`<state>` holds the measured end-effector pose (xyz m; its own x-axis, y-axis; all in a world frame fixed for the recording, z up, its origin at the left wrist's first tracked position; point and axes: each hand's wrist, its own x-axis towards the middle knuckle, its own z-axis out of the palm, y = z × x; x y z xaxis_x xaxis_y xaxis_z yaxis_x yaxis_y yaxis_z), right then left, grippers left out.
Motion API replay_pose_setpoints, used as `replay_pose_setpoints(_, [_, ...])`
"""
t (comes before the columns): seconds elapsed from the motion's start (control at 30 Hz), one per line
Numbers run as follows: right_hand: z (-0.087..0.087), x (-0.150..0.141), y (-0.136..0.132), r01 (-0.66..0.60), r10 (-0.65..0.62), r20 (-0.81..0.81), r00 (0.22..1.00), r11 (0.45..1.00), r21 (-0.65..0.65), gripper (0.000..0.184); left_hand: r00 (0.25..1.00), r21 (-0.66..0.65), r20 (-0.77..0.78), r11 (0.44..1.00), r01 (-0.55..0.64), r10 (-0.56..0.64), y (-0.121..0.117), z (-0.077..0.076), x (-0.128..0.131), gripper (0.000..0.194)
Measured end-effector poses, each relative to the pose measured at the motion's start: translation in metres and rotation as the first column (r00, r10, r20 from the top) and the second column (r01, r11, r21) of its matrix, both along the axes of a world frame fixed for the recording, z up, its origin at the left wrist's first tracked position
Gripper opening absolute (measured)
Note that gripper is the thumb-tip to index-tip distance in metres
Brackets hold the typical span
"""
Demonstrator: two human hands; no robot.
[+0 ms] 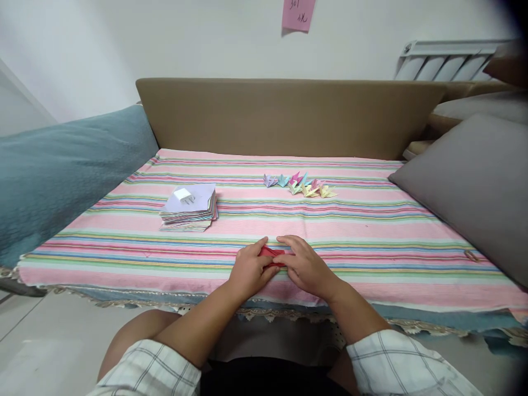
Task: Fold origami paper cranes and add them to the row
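A small piece of folded red paper lies on the striped cloth, right in front of me. My left hand grips it from the left, its thumb along the near edge. From the other side my right hand has its fingers and thumb on the same paper. Much of the paper is hidden under the fingers, so its exact fold cannot be made out. Beyond the hands sits a loose group of small folded paper cranes in purple, blue, pink, green and yellow.
To the left stands a stack of square coloured paper with a small white block on top. A grey cushion leans at the right, near a small brownish object. A brown backrest runs along the far side.
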<state>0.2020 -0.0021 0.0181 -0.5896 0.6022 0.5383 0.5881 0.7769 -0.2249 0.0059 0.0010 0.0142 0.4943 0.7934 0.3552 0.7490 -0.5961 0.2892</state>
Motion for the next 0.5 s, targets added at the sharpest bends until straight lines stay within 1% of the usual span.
replay_pose_setpoints(0.17, [-0.0002,0.0042,0.0057,0.037,-0.035,0.07,0.997,0.999,-0.021,0.025,1.0,-0.029,0.003,0.999,0.02,-0.02,0.0025,0.0027,-0.0019,0.027])
replay_pose_setpoints(0.3, [-0.0015,0.0074,0.008,0.046,-0.043,0.085,0.995,0.998,-0.039,0.016,1.0,-0.046,0.018,0.999,0.023,-0.023,0.0039,0.0032,-0.0024,0.026])
replay_pose_setpoints(0.5, [-0.0018,0.0073,0.0083,0.064,-0.054,0.083,0.995,0.991,-0.118,0.013,0.998,0.057,0.057,0.998,-0.015,0.012,0.004,0.0067,-0.0023,0.025])
